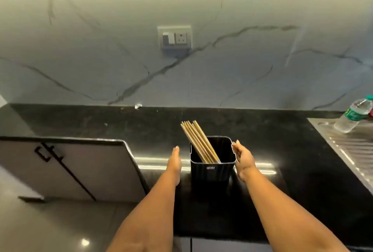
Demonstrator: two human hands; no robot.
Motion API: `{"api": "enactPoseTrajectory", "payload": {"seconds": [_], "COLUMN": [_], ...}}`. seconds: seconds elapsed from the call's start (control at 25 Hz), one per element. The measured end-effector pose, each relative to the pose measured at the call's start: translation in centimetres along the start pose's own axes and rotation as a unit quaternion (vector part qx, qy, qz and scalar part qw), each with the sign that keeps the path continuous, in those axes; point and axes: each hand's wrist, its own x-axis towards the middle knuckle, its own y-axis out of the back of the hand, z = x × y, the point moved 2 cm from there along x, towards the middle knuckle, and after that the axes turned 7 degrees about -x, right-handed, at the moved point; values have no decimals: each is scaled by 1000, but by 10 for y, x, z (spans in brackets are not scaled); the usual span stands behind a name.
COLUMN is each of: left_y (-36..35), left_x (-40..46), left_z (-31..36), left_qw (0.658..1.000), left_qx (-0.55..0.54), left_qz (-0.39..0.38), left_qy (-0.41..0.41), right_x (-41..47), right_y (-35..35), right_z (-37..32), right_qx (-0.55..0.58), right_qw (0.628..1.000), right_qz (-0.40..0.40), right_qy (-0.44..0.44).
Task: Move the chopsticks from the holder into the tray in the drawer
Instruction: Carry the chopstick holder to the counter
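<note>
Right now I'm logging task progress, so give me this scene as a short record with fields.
chopsticks: bundle leaning left, inside the holder
holder: black, square, upright on the dark counter
left hand: open, beside the holder, apart from it
right hand: open, fingers at the holder's right rim
drawer and tray: not in view
also present: water bottle, far right

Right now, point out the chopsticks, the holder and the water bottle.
chopsticks (196, 140): head view, middle of the bundle.
holder (212, 173): head view, front wall.
water bottle (352, 117): head view, label area.
</note>
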Motion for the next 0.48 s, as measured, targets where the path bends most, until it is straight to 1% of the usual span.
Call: {"api": "enactPoseTrajectory", "payload": {"seconds": [0.04,0.16,0.32,0.48], "left_y": [-6,-16,-25,-24], "left_x": [6,13,-3,-19], "left_z": [-7,-18,-20,-13], "left_qw": [999,994,988,986], "left_qx": [-29,-91,-123,-155], "left_qz": [-11,-34,-88,-60], "left_qy": [18,58,34,-3], "right_x": [7,19,31,33], "right_y": [-5,-9,-9,-28], "right_z": [4,15,28,26], "right_qx": [17,10,-12,-49], "right_qw": [999,994,993,987], "right_qz": [-31,-79,-97,-141], "right_qy": [-23,-73,-65,-68]}}
